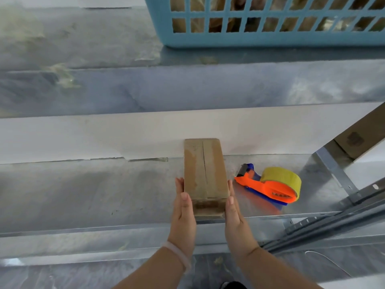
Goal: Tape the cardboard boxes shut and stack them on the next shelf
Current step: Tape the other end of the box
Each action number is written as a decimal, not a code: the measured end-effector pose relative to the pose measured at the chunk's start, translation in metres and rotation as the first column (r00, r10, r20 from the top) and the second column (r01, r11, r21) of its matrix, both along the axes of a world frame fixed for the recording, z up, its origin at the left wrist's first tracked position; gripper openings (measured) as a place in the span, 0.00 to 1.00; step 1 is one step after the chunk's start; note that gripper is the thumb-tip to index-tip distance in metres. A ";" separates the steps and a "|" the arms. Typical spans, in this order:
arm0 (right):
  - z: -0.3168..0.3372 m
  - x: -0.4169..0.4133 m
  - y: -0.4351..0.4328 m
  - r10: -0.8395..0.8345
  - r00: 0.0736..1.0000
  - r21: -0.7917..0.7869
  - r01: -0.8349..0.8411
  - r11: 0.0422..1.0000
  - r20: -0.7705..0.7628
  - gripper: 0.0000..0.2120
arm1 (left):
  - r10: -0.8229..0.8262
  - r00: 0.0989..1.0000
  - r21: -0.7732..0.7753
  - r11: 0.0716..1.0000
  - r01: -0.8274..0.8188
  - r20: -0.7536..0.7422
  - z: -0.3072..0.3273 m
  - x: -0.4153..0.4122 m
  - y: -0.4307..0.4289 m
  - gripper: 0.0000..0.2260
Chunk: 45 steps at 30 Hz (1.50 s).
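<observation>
**Metal shelf, one small box, two flat hands**

Grey metal shelf fills the view, dull and faintly reflective, with a white panel running along behind it. On the level above sits a blue slatted basket, and at the right edge a bigger brown carton pokes into the frame.

Now to the business. The cardboard box lies lengthwise on the shelf, its far end up against the white panel and its near end close to the shelf's front lip. Glossy tape looks to run along the top seam and down over the near end, so I'd call this one sealed. Just beside it on the right, not touching, rests the tape dispenser, with an orange handle and a yellowish roll.

And the hands: the left hand is flat against the box's left side, the right hand flat against its right. The fingers are straight, pressing it between them rather than wrapping round it. A pale band rings the left wrist.

My read is that it's small, light and stiff at the corners, softer along the slit on top, and slick where the tape is. It's best held much as it is, with pressure on the bare side walls and palms off the seam, then lifted level.
</observation>
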State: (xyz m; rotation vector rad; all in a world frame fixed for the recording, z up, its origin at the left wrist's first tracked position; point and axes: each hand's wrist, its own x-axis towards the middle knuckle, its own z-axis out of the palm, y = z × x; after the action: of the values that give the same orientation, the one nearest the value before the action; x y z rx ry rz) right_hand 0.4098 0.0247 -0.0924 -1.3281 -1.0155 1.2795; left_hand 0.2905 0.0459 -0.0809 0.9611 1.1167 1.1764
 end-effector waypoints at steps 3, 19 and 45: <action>0.002 -0.007 0.004 -0.044 0.999 0.000 0.044 0.999 -0.022 0.28 | 0.059 0.998 0.016 0.998 -0.058 -0.036 0.000 0.004 -0.001 0.27; 0.001 -0.024 0.019 -0.286 0.955 -0.018 0.288 0.958 0.076 0.29 | 0.108 0.993 -0.034 0.993 -0.110 -0.051 -0.007 0.002 0.021 0.24; 0.015 -0.034 0.027 -0.242 0.967 -0.118 0.251 0.961 0.082 0.24 | 0.039 0.996 -0.110 0.993 -0.030 0.079 0.002 -0.014 0.022 0.26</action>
State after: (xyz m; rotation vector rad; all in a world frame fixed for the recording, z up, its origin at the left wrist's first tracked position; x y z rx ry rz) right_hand 0.3763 0.0515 -0.0770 -1.5528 -0.7936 1.1313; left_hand 0.2770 0.0677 -0.0792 0.8062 1.1241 1.1598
